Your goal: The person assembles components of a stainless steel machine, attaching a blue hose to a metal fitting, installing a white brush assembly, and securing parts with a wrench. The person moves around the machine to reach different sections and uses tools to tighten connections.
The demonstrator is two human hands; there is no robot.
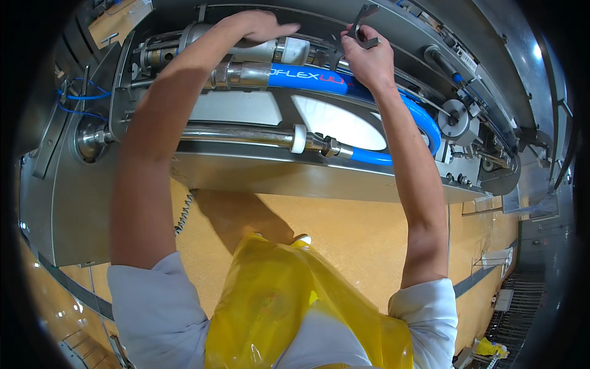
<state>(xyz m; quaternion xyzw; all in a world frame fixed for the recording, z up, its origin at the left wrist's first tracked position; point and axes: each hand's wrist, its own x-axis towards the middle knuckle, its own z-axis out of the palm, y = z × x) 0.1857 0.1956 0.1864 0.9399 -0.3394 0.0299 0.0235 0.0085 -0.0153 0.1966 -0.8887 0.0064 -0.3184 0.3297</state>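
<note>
Spanner (362,27), dark flat metal, forked end up-right, clamped in right hand (369,58); left hand (261,27) lay flat on steel cylinder (270,49).

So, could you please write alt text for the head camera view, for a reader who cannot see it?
A person's left hand rests on a white pipe fitting atop a stainless machine, while the right hand grips a dark metal wrench beside a blue hose. A yellow apron hangs below.
</note>
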